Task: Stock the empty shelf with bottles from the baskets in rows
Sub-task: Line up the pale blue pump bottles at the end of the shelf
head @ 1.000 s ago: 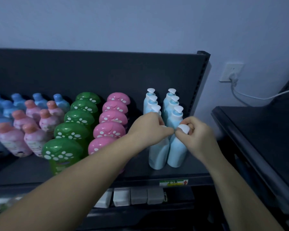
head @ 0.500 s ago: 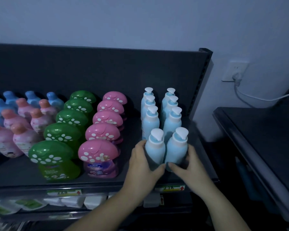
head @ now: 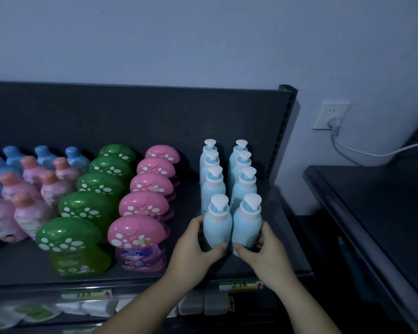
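**Two hands gripping the front pair of blue pump bottles on a dark shelf**

A person is looking down at a dark shelf (head: pixel 287 239) in dim light. The left hand (head: pixel 198 247) is wrapping round the lower body of the front left pump bottle (head: pixel 217 229), with its thumb lying across the front. The right hand (head: pixel 263 251) is gripping the front right pump bottle (head: pixel 247 227) in the same way. The two thumb tips are sitting close together without touching.

Both bottles are standing upright, side by side and touching, at about 5 o'clock from the picture's centre, near the shelf's front edge. Behind them, toward 12 o'clock, two rows of matching pump bottles (head: pixel 244 186) are running back to the rear panel.

At 9 o'clock of the hands, a row of pink mushroom-capped bottles (head: pixel 135 231) is standing. Beyond it are a row of green mushroom-capped bottles (head: pixel 68 235), then small pink bottles with orange caps (head: pixel 27 213), and blue bottles (head: pixel 44 154) at the back.

A price label (head: pixel 240 285) is showing on the shelf's edge at 6 o'clock of the hands. At 2 o'clock, a wall socket (head: pixel 331 115) is holding a plug, and its white cable (head: pixel 372 154) is trailing right above a dark counter (head: pixel 372 213).
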